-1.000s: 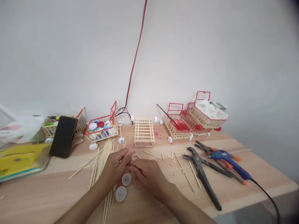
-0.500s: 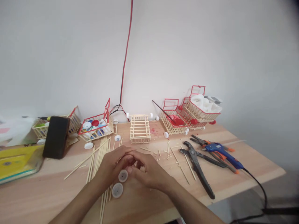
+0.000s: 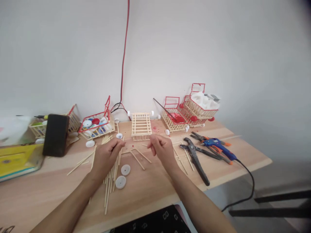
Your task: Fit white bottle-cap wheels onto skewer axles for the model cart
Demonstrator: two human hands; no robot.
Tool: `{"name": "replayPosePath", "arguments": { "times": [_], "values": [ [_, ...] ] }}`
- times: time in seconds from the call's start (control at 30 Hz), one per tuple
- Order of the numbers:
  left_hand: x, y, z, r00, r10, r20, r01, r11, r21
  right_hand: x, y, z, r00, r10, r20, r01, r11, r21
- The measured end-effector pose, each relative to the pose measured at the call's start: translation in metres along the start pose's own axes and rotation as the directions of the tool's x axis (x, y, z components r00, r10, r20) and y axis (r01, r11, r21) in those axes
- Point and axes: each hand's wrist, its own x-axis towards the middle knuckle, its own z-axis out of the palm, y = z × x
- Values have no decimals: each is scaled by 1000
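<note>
My left hand (image 3: 107, 154) pinches one end of the stick frame (image 3: 136, 154), its long sticks running toward my loosely clenched right hand (image 3: 160, 148).

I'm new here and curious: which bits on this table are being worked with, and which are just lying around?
In use: left hand, right hand, U-shaped stick frame, loose sticks, two white wheels.
Lying about: pliers, glue gun, finished carts, phone.

No legible text, label, brand or number anywhere in view. The yellow box (image 3: 14, 160), far out beyond the left hand (image 3: 107, 155), carries dark printed marks, but they are too blurred and small to read.
</note>
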Motion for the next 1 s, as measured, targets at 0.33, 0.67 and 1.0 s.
{"name": "replayPosePath", "arguments": {
  "times": [0.33, 0.67, 1.0],
  "values": [
    [3, -6, -7, 976, -100, -195, 86, 993, -77, -1, 21, 10, 960, 6, 279, 142, 852, -504],
    [5, -7, -9, 996, -74, 40, 75, 997, -34, -7, 19, 9, 960, 77, 268, 127, 735, -666],
    [7, -16, 1, 995, -95, 36, 96, 995, -38, -7, 13, 8, 981, -74, 181, 163, 818, -551]
  ]
}}
